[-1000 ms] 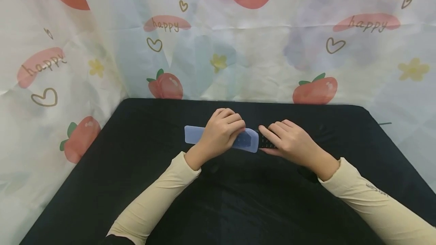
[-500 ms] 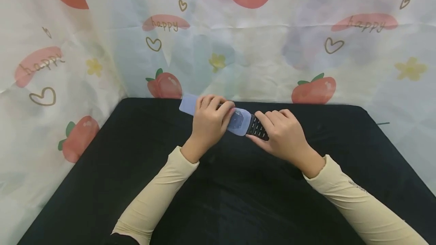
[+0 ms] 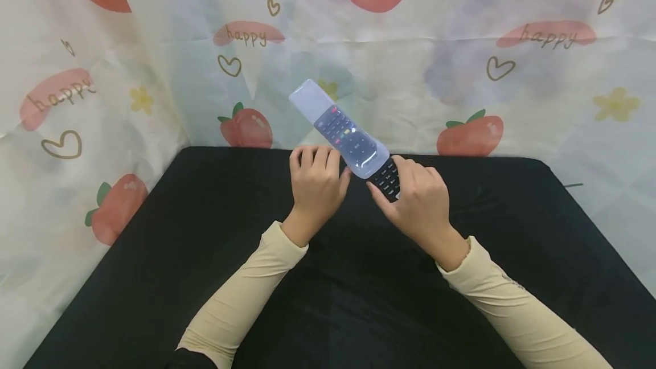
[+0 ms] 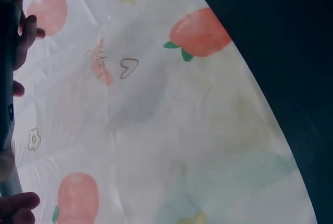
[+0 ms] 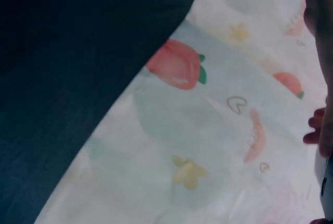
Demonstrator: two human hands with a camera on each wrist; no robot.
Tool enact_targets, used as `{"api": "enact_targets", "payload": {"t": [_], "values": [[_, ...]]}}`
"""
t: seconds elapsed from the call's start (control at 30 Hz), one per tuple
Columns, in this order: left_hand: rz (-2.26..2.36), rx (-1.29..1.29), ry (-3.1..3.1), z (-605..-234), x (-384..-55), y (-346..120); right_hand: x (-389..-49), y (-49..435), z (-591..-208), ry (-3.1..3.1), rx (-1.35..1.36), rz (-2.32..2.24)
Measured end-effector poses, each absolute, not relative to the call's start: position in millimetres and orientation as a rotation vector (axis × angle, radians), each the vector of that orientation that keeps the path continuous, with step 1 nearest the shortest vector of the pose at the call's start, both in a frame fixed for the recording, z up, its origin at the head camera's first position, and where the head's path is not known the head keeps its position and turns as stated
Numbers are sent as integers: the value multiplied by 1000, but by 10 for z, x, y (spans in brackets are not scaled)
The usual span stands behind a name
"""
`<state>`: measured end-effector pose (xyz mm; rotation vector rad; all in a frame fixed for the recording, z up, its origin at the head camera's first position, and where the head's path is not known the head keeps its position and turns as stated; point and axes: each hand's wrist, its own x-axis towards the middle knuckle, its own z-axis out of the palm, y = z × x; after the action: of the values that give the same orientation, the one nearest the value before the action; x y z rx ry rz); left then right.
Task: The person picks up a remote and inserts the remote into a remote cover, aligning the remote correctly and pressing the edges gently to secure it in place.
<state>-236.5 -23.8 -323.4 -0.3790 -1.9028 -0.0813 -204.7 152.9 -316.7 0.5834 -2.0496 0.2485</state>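
Observation:
A black remote control [image 3: 386,181] sits partly inside a translucent bluish cover [image 3: 311,100], tilted with its covered end up and to the left. The cover's far end extends past the remote, and coloured buttons show through it. My right hand [image 3: 417,198] grips the bare keypad end, thumb and forefinger along its sides. Just left of the cover is my left hand [image 3: 318,178], holding nothing, its fingers loosely bent and its thumb close to the cover's edge. In the left wrist view the dark remote [image 4: 6,78] shows only at the left edge, with fingertips around it.
A black cloth covers the table [image 3: 328,300]. Behind and to the left hangs a pale curtain [image 3: 400,84] printed with strawberries, hearts and flowers, close against the table's back edge.
My left hand has let go of the cover. The remote and cover have risen and turned from nearly level to steeply tilted, while my right hand has moved left and kept its grip.

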Motion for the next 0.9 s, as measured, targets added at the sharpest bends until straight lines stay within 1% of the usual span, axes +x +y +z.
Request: {"api": "enact_targets", "payload": {"t": [0.27,0.67,0.9], "values": [[-20,-392,-1896,-3333,-2378,-212,-1988,1481,-3294,-2079,595,262],[-131,-597,-1846,-3357,-2315,-141,-1931,1481,-3245,-2107,531,362],[-173,-644,-1823,-3355,-2244,-106,-1949,1484,-3186,-2081,563,403]]}}
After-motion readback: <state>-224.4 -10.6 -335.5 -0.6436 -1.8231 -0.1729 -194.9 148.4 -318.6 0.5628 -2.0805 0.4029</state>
